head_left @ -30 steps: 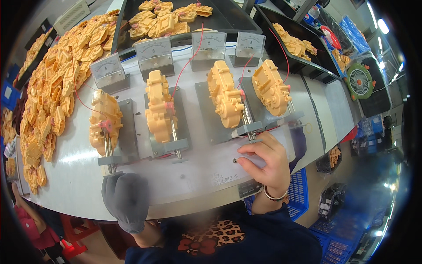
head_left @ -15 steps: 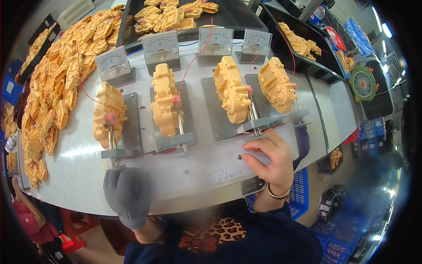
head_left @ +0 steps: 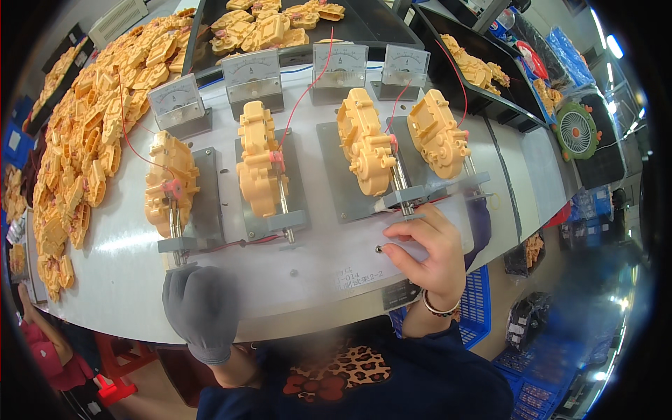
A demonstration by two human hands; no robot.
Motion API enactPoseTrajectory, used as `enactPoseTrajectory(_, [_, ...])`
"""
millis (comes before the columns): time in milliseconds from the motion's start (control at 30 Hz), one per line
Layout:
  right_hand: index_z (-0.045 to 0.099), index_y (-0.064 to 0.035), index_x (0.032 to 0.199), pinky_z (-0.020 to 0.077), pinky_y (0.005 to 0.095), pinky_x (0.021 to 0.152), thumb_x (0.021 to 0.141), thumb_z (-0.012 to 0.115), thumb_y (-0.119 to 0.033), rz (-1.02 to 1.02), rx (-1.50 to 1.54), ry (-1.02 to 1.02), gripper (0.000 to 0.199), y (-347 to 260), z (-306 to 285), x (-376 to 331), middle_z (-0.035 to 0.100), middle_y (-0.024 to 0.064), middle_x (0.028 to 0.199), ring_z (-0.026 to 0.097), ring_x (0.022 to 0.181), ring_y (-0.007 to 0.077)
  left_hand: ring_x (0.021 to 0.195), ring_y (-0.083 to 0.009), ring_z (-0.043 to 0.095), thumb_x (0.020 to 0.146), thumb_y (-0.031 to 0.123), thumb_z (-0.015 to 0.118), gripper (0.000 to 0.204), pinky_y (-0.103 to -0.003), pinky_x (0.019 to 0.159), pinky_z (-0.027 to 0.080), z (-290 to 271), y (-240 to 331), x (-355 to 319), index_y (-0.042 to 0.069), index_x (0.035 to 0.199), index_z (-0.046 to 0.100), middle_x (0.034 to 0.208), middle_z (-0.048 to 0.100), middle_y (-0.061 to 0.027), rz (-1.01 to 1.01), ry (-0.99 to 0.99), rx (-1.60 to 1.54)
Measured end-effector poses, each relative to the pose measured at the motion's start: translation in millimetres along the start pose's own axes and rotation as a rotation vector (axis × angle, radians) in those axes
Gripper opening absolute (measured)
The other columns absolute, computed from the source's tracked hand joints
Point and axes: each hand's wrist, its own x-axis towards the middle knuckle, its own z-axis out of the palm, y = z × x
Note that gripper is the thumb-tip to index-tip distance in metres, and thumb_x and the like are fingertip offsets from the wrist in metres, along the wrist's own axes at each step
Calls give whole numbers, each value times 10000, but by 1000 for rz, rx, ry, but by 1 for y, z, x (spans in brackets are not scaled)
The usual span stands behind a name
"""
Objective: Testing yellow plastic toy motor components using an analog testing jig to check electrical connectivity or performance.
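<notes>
Several yellow plastic gearbox housings stand in a row on grey metal test fixtures: a leftmost housing (head_left: 170, 183), a second one (head_left: 259, 161), a third one (head_left: 367, 143) and a rightmost one (head_left: 438, 133). Metal pins reach up to them from grey blocks. My left hand (head_left: 201, 308), in a grey glove, rests with curled fingers just below the leftmost block (head_left: 176, 245); its fingertips are hidden. Bare, my right hand (head_left: 430, 252) lies on the table under the third fixture's block (head_left: 402, 198), thumb and forefinger apart. A small round metal stud (head_left: 379, 248) sits beside the thumb tip.
Analog meters (head_left: 339, 66) stand behind the fixtures, with thin red wires rising nearby. A big heap of yellow housings (head_left: 91, 147) covers the left side. Black trays (head_left: 364, 24) with more housings line the back. A green fan (head_left: 578, 131) is at the right.
The whole view has shifted very slightly. Both hands stay in place beside the fixtures.
</notes>
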Motion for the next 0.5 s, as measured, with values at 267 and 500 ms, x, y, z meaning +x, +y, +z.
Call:
enactPoseTrajectory(267, [670,-42,838,456,352,614,670,767,-80,-57,0,39,198,-2,5,-4,591,80,738,557,692,268,703,-347,507,713,106,697,189,-423,640,416,4,-5,-10,42,729,521,782,558,-143,-45,-11,166])
enactPoseTrajectory(500, [657,-69,806,438,342,640,670,743,-53,-219,-111,53,162,-1,11,-5,558,54,707,540,678,257,672,-325,484,741,120,715,248,-415,601,398,7,-9,-11,49,675,487,702,489,-123,-85,22,176])
